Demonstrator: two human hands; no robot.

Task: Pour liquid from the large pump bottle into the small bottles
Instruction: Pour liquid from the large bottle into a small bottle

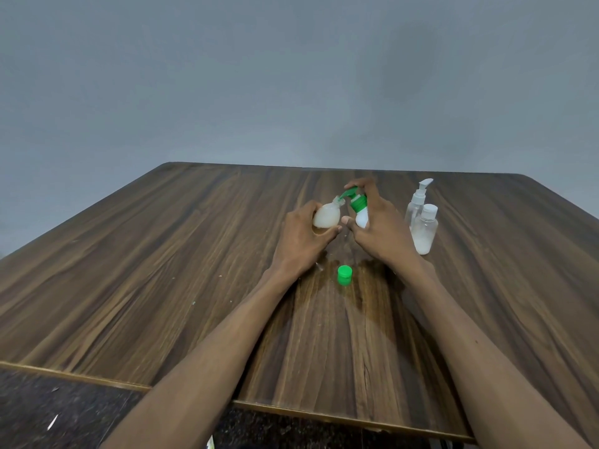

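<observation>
The left hand (299, 236) holds a small round bottle (326, 216) tipped toward the green pump spout. The right hand (376, 223) grips the big pump bottle (360, 211), a finger on top. A green cap (344, 275) lies on the table (162, 270); two clear bottles (423, 222) stand right.

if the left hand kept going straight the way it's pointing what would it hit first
Probably the green pump bottle in the right hand. The left hand points up-right with the small bottle, whose mouth already sits at the pump spout; depth is unclear.
</observation>
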